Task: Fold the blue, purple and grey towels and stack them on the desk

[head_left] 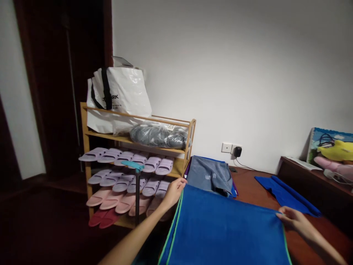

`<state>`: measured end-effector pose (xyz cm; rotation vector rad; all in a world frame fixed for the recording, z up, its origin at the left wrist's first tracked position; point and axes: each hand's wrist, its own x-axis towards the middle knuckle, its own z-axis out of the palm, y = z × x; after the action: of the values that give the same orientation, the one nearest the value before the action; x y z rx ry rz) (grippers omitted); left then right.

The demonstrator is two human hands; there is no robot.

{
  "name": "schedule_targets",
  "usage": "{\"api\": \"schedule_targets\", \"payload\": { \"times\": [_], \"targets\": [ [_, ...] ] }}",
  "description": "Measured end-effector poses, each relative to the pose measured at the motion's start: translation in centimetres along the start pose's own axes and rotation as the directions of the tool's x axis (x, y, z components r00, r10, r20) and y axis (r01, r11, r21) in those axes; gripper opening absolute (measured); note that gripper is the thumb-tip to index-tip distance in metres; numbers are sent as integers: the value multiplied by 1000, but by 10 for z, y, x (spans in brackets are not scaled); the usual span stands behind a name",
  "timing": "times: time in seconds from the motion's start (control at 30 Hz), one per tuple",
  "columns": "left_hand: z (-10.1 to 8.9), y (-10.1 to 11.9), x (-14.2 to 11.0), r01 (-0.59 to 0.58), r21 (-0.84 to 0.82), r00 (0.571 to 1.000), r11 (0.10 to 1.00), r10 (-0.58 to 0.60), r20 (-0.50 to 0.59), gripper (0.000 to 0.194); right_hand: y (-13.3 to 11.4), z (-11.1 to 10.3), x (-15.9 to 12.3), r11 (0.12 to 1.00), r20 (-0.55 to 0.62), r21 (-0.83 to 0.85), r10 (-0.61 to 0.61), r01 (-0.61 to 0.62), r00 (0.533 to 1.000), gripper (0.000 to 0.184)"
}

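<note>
A blue towel (228, 228) with bright green edging spreads between my two hands, its layers showing along the left side. My left hand (175, 191) pinches its far left corner, close to the shoe rack. At the far right corner, my right hand (291, 218) grips the cloth between thumb and fingers. Just beyond the towel lies a grey folded cloth (208, 175) with white lettering, stacked on blue and purple cloth. Another blue cloth (286, 195) lies rumpled on the table to the right. The towel's near edge is out of the frame.
A wooden rack (190, 136) with several pairs of slippers (125, 182) stands left of the brown table (248, 180). A white bag (124, 90) sits on top. A black pole (137, 195) rises before the rack. A plugged-in charger (237, 151) and a raised ledge (303, 171) border the table.
</note>
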<state>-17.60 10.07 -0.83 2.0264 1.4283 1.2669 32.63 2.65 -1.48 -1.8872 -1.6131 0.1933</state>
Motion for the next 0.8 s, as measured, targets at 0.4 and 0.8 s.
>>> {"api": "schedule_targets", "payload": {
  "times": [0.4, 0.8],
  "targets": [
    [27, -48, 19, 47, 448, 990, 893, -103, 100, 22, 1, 99, 49, 972, 81, -215, -83, 99, 993, 14],
    [78, -8, 75, -318, 481, 870, 817, 49, 491, 58, -116, 167, 67, 939, 197, -228, -214, 257, 957, 71]
  ]
}}
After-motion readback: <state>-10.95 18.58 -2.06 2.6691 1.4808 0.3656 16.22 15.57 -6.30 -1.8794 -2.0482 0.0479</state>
